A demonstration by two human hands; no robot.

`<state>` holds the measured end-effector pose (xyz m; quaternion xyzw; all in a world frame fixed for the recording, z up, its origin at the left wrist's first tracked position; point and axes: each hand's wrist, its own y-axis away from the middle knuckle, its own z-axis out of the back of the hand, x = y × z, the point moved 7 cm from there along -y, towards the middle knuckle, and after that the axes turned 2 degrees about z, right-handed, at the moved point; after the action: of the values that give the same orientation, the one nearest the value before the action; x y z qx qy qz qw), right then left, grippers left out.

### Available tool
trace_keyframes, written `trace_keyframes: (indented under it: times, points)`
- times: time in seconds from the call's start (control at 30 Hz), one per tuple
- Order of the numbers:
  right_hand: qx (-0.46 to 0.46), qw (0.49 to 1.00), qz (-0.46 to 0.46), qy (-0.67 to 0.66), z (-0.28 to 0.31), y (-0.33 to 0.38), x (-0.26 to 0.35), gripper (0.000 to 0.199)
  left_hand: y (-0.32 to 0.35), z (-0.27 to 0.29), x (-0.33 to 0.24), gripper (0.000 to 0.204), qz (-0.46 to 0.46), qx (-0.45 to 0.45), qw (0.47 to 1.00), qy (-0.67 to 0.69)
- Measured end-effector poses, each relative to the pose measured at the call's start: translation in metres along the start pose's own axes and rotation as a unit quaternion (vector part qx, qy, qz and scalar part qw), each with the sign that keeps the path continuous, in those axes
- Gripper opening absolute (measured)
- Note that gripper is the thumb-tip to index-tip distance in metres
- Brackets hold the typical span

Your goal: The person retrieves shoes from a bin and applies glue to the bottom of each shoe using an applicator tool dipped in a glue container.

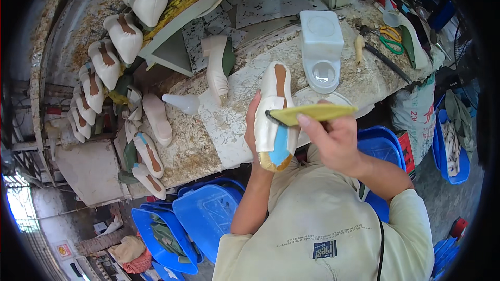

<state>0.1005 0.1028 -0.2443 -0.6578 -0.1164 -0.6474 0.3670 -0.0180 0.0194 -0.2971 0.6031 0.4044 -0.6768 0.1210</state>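
White shoe, sole up, blue heel patch.

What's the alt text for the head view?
Left hand holds a white shoe on a last, sole up; right hand applies a yellow-handled brush to it, above a stained workbench with a white plastic container.

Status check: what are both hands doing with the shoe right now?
Left hand grips white shoe, sole up. Right hand holds yellow-handled brush against sole. Nothing blocking.
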Motion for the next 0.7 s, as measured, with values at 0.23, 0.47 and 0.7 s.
trace_keyframes:
  times: [0.23, 0.47, 0.7]
  points:
    - [0.042, 0.986, 0.143, 0.071, -0.022, 0.023, 0.045, 0.008, -0.005, 0.011, -0.002, 0.089, 0.047, 0.012, 0.998, -0.028]
    - [0.072, 0.982, 0.152, 0.082, -0.030, 0.029, 0.053, 0.011, -0.003, 0.025, -0.008, 0.089, 0.019, 0.033, 0.997, -0.072]
    - [0.113, 0.978, 0.167, 0.061, -0.032, 0.025, 0.064, 0.013, 0.002, 0.021, -0.021, 0.053, 0.031, 0.193, 0.974, -0.111]
